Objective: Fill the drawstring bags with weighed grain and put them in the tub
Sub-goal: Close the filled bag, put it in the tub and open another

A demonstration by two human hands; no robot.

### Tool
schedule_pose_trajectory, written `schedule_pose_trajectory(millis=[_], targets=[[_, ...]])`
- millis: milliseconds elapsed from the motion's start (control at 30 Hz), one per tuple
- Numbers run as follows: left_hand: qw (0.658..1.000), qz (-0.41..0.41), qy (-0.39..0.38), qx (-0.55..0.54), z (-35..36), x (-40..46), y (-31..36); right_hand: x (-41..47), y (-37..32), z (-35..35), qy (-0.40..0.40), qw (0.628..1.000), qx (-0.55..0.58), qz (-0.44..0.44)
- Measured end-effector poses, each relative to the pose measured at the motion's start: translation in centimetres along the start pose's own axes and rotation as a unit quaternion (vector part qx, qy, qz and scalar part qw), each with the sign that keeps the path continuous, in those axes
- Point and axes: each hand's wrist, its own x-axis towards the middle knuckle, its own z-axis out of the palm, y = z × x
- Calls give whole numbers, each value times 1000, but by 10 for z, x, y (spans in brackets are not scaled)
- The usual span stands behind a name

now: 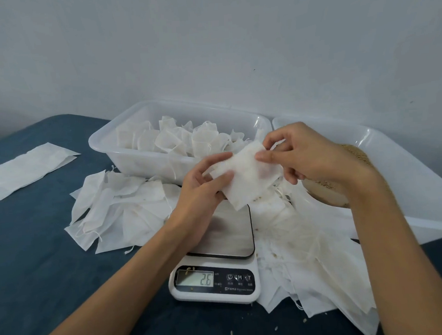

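Both hands held one flat bag point(246, 176) in the air above the scale point(219, 247). The left hand point(203, 189) pinched its near-left edge; the right hand point(299, 152) pinched the far-right end. Its long axis ran diagonally, far end toward the tub point(105, 148), just beyond.

Grain bowl point(327, 192) mostly hidden behind right hand point(309, 154); right tub point(395, 156) cut off by edge.

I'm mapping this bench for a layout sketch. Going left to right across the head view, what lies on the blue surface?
Flat bag stack → loose empty bags → tub of filled bags → scale → grain tub.
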Motion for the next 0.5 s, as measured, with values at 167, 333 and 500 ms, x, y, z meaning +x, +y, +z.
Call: schedule_pose_trajectory(millis=[167,333,500], targets=[[999,-2,10,33,3,-1,-6,1,0,-3,46,999,22,1],[999,10,22,22,1,1,-4,-3,-2,-3,-71,997,0,-32],[998,31,44,38,0,2,-2,0,3,-5,25,1000,-1,-2]])
